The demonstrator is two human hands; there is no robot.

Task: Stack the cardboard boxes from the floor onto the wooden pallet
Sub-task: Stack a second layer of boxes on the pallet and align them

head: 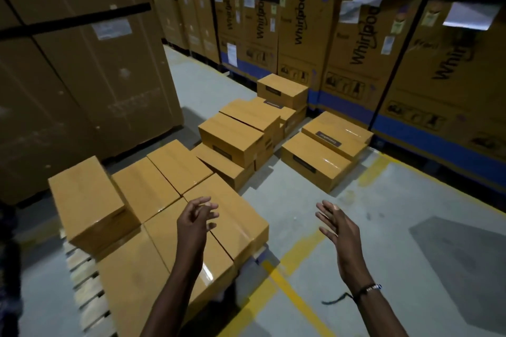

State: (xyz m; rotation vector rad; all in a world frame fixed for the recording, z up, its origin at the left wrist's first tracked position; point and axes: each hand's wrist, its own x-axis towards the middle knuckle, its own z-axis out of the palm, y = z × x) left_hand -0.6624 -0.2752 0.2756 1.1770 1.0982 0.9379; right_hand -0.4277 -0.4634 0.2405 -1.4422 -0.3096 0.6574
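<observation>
Grey concrete floor (383, 227) with yellow painted lines; near left, a pale slatted wooden pallet (82, 276) carries tan cardboard boxes (153, 189); farther off, more tan boxes (323, 161) lie heaped directly on the floor.

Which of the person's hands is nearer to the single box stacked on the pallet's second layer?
Left. The left hand hovers just right of that raised box; the right hand hangs farther right, above bare floor.

Bare floor (383, 227) ahead — floor boxes (323, 156) beyond.
</observation>
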